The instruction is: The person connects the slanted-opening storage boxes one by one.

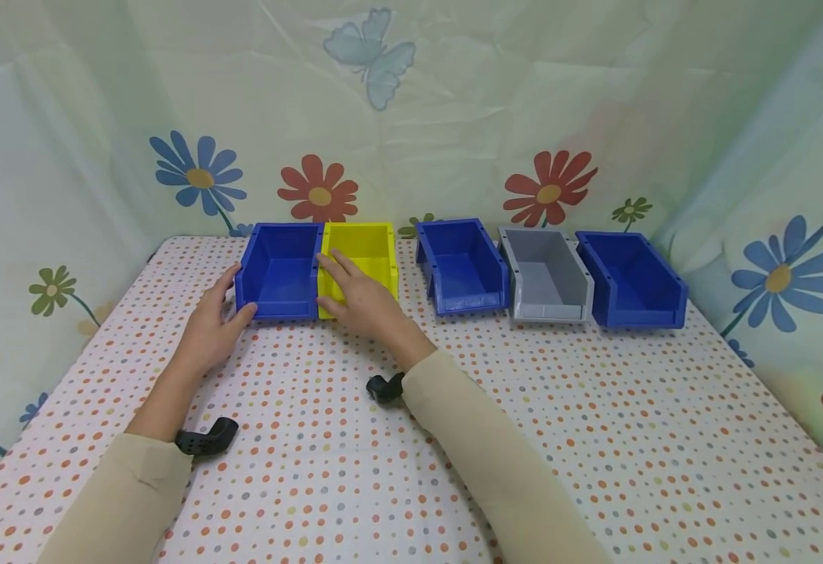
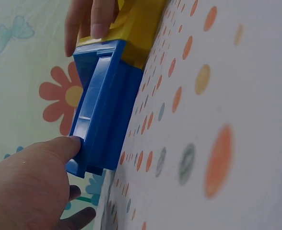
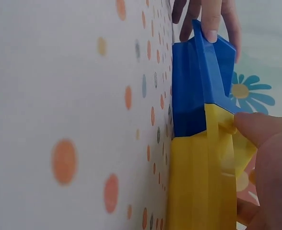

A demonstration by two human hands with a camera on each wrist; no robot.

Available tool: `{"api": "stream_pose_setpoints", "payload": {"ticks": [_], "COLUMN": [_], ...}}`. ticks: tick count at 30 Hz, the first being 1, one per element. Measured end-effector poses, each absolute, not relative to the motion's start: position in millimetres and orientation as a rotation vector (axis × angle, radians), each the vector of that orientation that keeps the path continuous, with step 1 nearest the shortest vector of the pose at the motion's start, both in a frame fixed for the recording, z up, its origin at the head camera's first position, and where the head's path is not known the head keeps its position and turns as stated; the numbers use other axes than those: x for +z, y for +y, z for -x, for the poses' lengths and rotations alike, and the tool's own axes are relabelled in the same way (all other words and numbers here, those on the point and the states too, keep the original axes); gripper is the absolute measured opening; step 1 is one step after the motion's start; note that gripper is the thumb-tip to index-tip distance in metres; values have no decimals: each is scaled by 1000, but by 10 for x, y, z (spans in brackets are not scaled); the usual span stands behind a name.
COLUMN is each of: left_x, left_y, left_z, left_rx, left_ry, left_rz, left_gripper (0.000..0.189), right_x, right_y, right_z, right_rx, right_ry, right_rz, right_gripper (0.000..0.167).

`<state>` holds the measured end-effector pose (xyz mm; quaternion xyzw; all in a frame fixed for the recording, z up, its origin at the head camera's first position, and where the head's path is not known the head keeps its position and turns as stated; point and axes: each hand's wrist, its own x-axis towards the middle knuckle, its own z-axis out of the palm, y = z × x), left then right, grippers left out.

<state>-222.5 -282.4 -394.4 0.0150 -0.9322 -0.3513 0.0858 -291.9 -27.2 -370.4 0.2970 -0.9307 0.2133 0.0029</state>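
Observation:
My left hand (image 1: 214,325) is at the left side of a blue bin (image 1: 280,274). Its thumb touches the bin's front left corner, and the other fingers extend back along the outer side wall. Beside that bin stands a yellow bin (image 1: 379,258), wall against wall with it. My right hand (image 1: 365,301) reaches over the yellow bin with fairly straight fingers. Its thumb (image 3: 256,125) touches near the front corner where the two bins meet, and its fingertips lie at the wall between them. Part of the yellow bin is hidden under this hand.
Further right stand another blue bin (image 1: 462,270), a grey bin (image 1: 545,278) and a blue bin (image 1: 633,282) in a row. A gap separates them from the yellow bin. A dotted cloth (image 1: 355,486) covers the table; a flowered curtain (image 1: 446,117) hangs behind.

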Motion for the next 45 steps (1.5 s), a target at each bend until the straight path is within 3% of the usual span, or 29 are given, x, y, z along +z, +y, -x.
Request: {"api": "stream_pose_setpoints", "payload": {"ticks": [22, 45], "left_x": [-3939, -3952], "left_y": [-2801, -2838], "left_z": [2230, 2213], "left_rx": [-1041, -1027], "left_ry": [-2793, -2780], "left_rz": [-47, -21], "left_gripper": [74, 74], "right_x": [-3612, -3595], "right_y": [28, 503], "right_z": [2704, 2709], "right_rx": [752, 822], "right_ry": [-2590, -2342], "right_rz": [-984, -917], "right_gripper": [58, 49]}}
